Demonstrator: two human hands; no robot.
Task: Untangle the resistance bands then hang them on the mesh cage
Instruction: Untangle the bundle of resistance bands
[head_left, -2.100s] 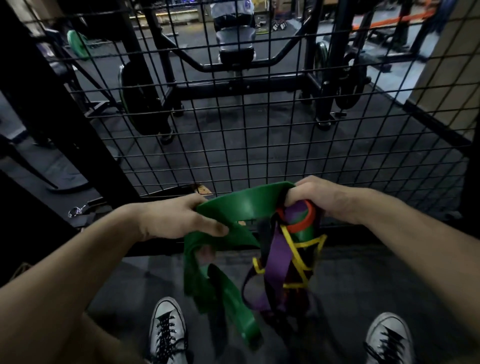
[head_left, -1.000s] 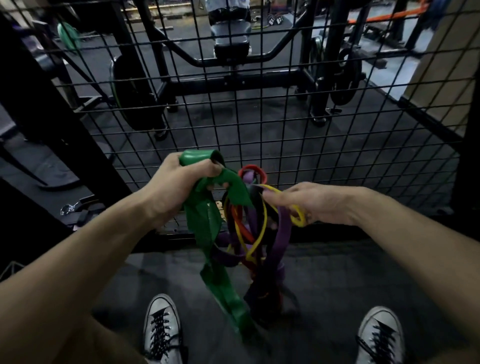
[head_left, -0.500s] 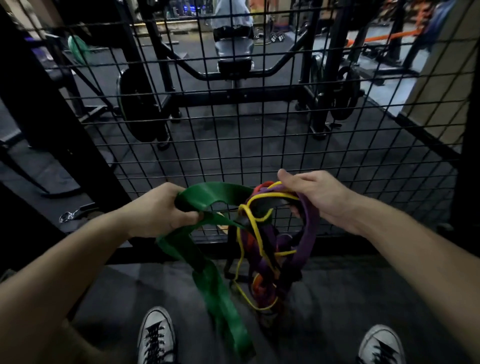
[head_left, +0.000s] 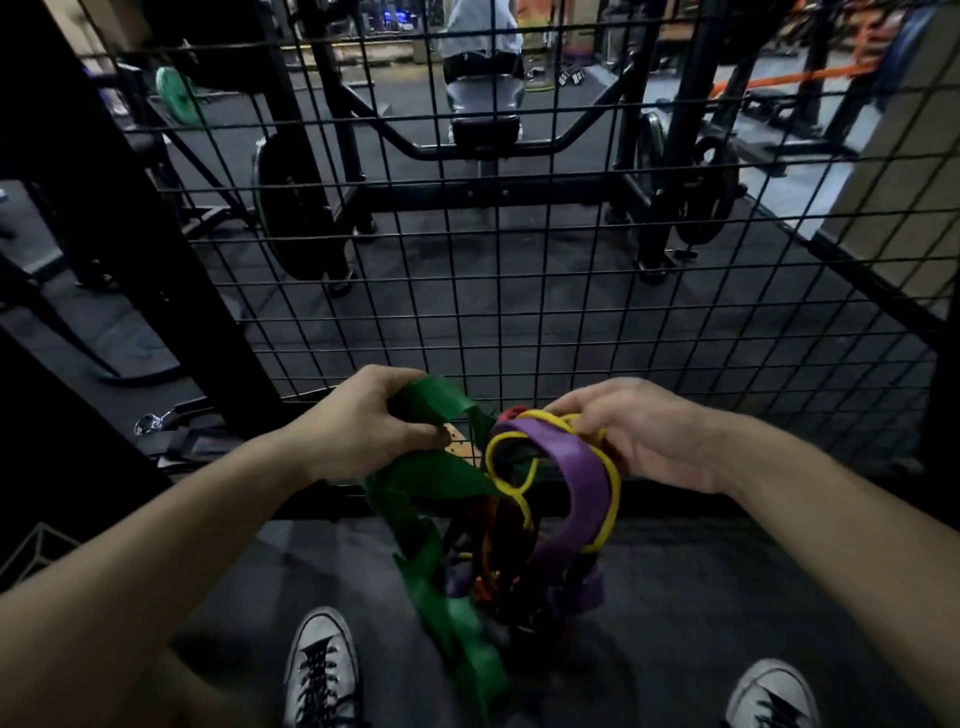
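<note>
A tangle of resistance bands hangs between my hands in front of the black mesh cage (head_left: 519, 322). My left hand (head_left: 363, 421) grips the wide green band (head_left: 441, 519), which twists down towards the floor. My right hand (head_left: 639, 431) holds the top of the knot, fingers curled on the purple band (head_left: 582, 483) and the thin yellow band (head_left: 506, 467). A red band (head_left: 511, 414) shows at the top and darker loops hang knotted below. All the bands are still intertwined.
Behind the mesh stand a black weight rack with plates (head_left: 291, 208) and a bench (head_left: 483, 130), with a person beyond. A thick black post (head_left: 130, 218) rises at the left. My white sneakers (head_left: 322, 670) stand on the dark floor.
My left hand has shifted its grip along the green band. My right hand has turned over the knot and now grips the purple and yellow loops from above.
</note>
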